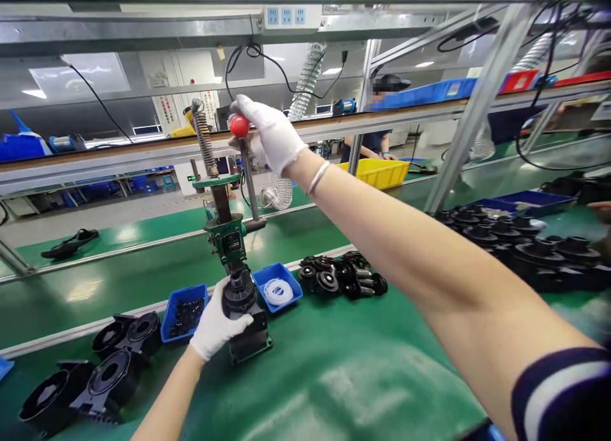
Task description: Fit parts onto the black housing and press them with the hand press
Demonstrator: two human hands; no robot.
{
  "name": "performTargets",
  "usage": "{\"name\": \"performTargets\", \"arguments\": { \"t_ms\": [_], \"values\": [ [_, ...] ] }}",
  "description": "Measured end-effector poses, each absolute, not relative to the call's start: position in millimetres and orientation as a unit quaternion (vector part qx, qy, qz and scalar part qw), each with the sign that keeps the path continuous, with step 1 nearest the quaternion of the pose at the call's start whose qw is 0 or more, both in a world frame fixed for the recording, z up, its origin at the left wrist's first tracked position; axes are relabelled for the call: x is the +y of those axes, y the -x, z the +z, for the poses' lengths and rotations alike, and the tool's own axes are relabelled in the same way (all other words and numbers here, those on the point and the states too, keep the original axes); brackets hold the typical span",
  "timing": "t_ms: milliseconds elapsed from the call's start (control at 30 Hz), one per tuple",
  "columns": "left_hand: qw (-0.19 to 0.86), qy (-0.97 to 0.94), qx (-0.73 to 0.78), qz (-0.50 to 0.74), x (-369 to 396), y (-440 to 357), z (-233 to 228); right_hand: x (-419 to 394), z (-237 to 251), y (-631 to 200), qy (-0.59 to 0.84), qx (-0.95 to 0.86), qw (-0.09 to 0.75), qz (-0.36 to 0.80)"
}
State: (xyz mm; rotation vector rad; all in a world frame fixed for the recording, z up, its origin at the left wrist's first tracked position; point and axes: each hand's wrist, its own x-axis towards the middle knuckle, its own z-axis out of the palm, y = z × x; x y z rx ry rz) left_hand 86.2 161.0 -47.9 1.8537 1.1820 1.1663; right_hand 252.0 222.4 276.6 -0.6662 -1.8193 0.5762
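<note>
A green hand-operated arbor press (231,242) with a coil spring at its top stands on the bench before me. My right hand (273,130), in a white glove, is closed around the upper end of the press lever, at its red ball knob (239,126). Down at the press base, my gloved left hand (217,323) grips a round black plastic part (240,294) under the ram, thumb along its near side. The part's underside and some of my left fingers are hidden.
Left of the press sit a blue bin (184,312) of small black pieces and several black housings (111,372). To its right are a blue bin (286,277) of white rings and black assemblies (341,275). A co-worker (370,145) stands beyond a yellow bin (382,172).
</note>
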Motion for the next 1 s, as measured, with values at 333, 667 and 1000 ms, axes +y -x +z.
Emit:
{"name": "performTargets", "arguments": {
  "t_ms": [333,667,1000],
  "values": [
    [0.318,-0.733,0.434,0.417,180,-82,-57,111,175,-290,0.212,-0.705,0.642,0.214],
    [0.296,-0.751,0.429,0.405,180,-79,-55,90,151,-284,0.214,-0.672,0.687,0.177],
    [0.296,-0.749,0.433,0.405,183,-79,-58,98,132,-285,0.157,-0.66,0.712,0.18]
  ]
}}
